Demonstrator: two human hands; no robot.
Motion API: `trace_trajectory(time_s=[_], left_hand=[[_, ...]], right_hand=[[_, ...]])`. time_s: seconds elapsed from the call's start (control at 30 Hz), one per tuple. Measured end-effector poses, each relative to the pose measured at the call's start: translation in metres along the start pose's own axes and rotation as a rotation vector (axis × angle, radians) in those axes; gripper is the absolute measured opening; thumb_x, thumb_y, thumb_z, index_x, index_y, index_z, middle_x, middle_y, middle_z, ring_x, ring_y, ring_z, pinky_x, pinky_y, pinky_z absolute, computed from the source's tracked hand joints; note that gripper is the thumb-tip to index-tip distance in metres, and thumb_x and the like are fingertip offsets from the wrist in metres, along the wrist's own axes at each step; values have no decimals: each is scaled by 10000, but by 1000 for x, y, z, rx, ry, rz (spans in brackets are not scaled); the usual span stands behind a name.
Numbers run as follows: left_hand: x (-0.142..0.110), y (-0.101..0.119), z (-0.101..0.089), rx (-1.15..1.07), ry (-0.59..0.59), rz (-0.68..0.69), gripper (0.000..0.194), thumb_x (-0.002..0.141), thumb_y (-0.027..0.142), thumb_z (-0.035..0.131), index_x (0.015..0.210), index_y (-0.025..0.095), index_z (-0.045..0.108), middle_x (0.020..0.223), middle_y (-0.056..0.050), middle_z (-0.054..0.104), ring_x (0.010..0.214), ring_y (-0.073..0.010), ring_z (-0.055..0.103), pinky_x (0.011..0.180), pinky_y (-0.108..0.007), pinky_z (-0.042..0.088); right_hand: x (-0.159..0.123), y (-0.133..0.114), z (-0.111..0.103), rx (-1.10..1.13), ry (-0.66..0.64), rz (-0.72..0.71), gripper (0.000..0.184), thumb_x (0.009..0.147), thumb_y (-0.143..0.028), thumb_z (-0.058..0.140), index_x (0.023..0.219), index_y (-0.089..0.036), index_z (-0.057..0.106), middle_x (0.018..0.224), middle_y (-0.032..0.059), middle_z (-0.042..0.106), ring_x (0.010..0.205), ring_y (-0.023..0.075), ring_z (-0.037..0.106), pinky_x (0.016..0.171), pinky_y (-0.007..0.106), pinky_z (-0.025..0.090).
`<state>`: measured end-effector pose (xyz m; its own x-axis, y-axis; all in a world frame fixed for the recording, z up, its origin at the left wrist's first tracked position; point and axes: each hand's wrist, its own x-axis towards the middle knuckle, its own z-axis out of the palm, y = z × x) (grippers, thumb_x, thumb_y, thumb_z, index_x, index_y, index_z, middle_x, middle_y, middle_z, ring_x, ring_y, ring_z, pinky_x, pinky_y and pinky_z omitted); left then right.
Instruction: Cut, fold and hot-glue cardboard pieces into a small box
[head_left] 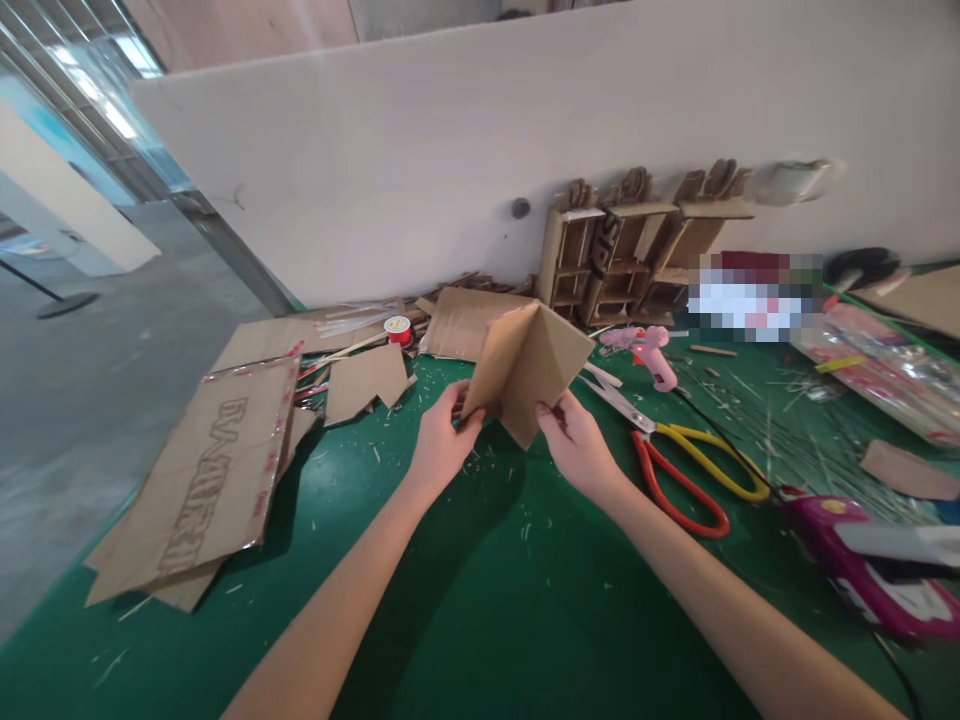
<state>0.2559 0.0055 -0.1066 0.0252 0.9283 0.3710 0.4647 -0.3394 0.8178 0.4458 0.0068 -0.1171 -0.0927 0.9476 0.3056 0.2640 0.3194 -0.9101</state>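
Between my hands, above the green table, is a piece of cardboard [534, 370] made of panels that meet at an angle, like a half-open book. My left hand [448, 432] pinches its left panel near the lower edge, thumb in front. On the other side my right hand [577, 440] grips the lower edge of the right panel. Scissors [649, 428] with one red and one yellow handle lie just right of my right hand. A pink glue gun [651, 355] rests behind them.
Stacked printed cardboard sheets [217, 470] lie at the left, near a cut piece [367, 383] and a red spool [398, 331]. Cardboard models [630, 250] lean against the white wall panel [420, 160]. A magenta device [862, 560] sits at right, among glue strands and scraps.
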Motion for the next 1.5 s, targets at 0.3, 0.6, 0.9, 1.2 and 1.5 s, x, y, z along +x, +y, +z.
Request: trace_trajectory(time_s=[0.3, 0.6, 0.9, 1.2, 1.5], left_hand=[[-6, -3, 11, 141, 104, -113, 228, 849, 341, 578, 728, 153, 625, 694, -51, 685, 642, -196, 638, 575, -289, 485], [-4, -4, 15, 208, 99, -107, 234, 865, 352, 564, 775, 156, 653, 704, -86, 713, 644, -238, 668, 577, -317, 490], [-4, -5, 20, 221, 144, -96, 236, 869, 339, 557, 831, 136, 672, 775, -113, 728, 736, -263, 692, 652, -331, 506], [-3, -3, 19, 217, 107, -79, 210, 875, 322, 546, 831, 141, 643, 784, -111, 708, 741, -261, 684, 671, -352, 519], [-13, 10, 12, 17, 10, 75, 888, 753, 433, 723, 1458, 207, 234, 1405, -181, 383, 1301, -312, 426, 1039, -496, 407]], right_hand=[[-4, -13, 8, -63, -102, -114, 298, 920, -303, 466, 1208, -229, 501, 1056, 72, 658, 970, 220, 646, 849, 375, 540], [6, -11, 5, -250, -79, -92, 220, 922, -354, 407, 785, -216, 510, 663, 19, 585, 584, 192, 548, 577, 310, 453], [7, -14, 5, -207, -95, -102, 209, 912, -335, 409, 753, -218, 476, 668, 9, 558, 597, 172, 518, 578, 282, 430], [6, -4, 7, -122, -75, -52, 163, 896, -343, 454, 841, -211, 533, 691, -2, 587, 616, 173, 539, 610, 289, 436], [46, -1, -13, 454, -90, 239, 192, 647, -257, 648, 822, -180, 652, 824, 34, 716, 822, 221, 650, 790, 358, 489]])
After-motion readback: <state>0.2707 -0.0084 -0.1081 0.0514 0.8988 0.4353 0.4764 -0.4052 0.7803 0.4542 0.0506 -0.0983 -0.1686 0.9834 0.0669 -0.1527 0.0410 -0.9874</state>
